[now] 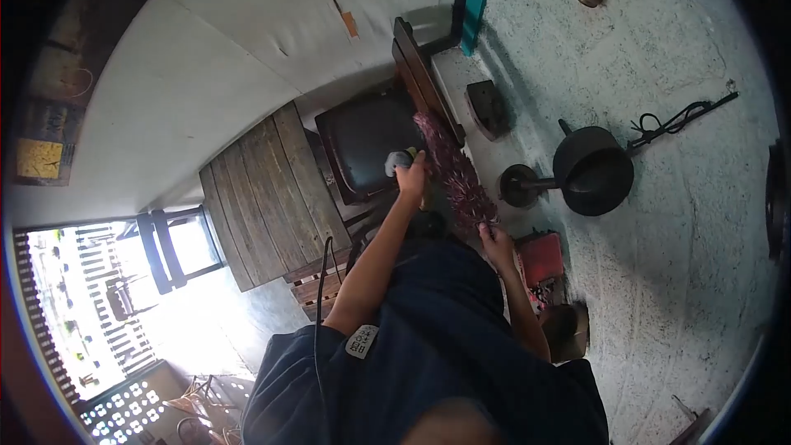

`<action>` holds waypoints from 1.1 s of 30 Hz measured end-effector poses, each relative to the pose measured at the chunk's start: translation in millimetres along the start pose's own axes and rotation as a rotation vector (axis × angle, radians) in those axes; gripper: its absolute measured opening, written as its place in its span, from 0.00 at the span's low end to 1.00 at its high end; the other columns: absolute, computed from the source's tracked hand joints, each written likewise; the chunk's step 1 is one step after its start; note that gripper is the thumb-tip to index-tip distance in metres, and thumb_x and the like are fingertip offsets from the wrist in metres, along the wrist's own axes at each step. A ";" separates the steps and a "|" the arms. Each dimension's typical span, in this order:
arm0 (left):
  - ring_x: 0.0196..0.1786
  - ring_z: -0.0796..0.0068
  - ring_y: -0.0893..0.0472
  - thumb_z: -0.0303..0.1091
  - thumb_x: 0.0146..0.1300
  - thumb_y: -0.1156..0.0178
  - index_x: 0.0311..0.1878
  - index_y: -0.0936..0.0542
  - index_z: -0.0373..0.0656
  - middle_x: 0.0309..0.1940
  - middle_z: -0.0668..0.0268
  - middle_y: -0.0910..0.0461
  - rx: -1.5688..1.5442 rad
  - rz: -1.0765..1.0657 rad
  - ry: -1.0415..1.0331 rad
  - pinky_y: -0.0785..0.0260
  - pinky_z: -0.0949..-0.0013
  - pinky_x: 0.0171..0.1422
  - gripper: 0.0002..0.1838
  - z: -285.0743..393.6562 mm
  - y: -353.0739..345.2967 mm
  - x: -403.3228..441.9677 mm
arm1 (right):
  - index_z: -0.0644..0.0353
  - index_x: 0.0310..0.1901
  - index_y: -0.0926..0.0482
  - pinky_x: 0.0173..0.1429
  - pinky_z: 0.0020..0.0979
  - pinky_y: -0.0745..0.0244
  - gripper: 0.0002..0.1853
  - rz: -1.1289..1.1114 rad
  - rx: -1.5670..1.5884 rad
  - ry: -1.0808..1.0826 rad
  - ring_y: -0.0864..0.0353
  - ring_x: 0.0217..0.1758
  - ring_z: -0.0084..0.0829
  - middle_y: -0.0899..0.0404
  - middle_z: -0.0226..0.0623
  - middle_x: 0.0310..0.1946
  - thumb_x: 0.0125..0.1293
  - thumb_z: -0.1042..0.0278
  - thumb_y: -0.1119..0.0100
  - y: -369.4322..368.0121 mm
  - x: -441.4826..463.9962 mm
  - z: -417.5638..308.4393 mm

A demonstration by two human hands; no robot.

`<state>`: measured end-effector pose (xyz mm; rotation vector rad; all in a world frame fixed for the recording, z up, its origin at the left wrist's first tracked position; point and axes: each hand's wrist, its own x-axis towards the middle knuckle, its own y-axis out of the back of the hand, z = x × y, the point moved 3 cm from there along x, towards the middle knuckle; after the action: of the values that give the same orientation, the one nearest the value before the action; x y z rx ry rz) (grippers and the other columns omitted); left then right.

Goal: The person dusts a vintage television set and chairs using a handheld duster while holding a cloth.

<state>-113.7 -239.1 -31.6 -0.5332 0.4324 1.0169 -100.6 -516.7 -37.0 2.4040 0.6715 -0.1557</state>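
Note:
My right hand (495, 248) is closed around the lower end of a fluffy maroon duster (457, 173). The duster slants up and left, its tip by the brown wooden backrest (426, 82) of a chair. Over the edge of the dark chair seat (371, 144), my left hand (411, 180) is closed on a small grey and yellow item (399, 161), perhaps a cloth; its kind is unclear.
Left of the chair stands a grey plank table (268, 194). An old black iron (488, 110) and a dark round-based stand (519, 186) are on the right, near a round black object (593, 170). A red item (541, 256) lies beside my right arm.

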 end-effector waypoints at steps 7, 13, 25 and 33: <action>0.25 0.78 0.27 0.35 0.64 0.37 0.37 0.28 0.44 0.26 0.70 0.26 0.107 -0.075 -0.072 0.33 0.70 0.30 0.09 -10.5 11.8 -4.8 | 0.69 0.28 0.24 0.33 0.38 0.33 0.25 0.137 -0.003 0.048 0.26 0.25 0.31 0.26 0.41 0.19 0.72 0.50 0.47 -18.4 -31.9 0.3; 0.29 0.80 0.27 0.36 0.63 0.36 0.39 0.28 0.44 0.28 0.71 0.25 -0.004 -0.094 -0.079 0.33 0.70 0.33 0.11 -42.4 35.4 -3.6 | 0.69 0.28 0.25 0.33 0.38 0.34 0.26 0.108 -0.038 -0.057 0.30 0.25 0.29 0.29 0.42 0.19 0.72 0.50 0.48 -24.1 -66.7 -14.6; 0.23 0.77 0.26 0.36 0.64 0.38 0.31 0.27 0.45 0.23 0.71 0.28 0.025 -0.128 0.007 0.32 0.70 0.30 0.10 -30.1 48.4 -39.6 | 0.71 0.35 0.20 0.42 0.43 0.28 0.26 0.068 -0.061 -0.165 0.18 0.37 0.52 0.19 0.56 0.29 0.72 0.48 0.49 -26.3 -95.5 -27.9; 0.23 0.79 0.27 0.35 0.64 0.37 0.31 0.27 0.41 0.24 0.71 0.27 -0.068 -0.147 -0.081 0.33 0.72 0.27 0.11 -15.2 32.1 -36.7 | 0.68 0.29 0.23 0.32 0.32 0.33 0.27 0.161 -0.004 0.021 0.28 0.24 0.23 0.26 0.33 0.19 0.72 0.47 0.48 -11.9 -76.4 -13.1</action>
<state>-160.5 -259.7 -29.6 -0.5748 0.2833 0.9108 -173.2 -533.4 -12.6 2.4468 0.4836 -0.0623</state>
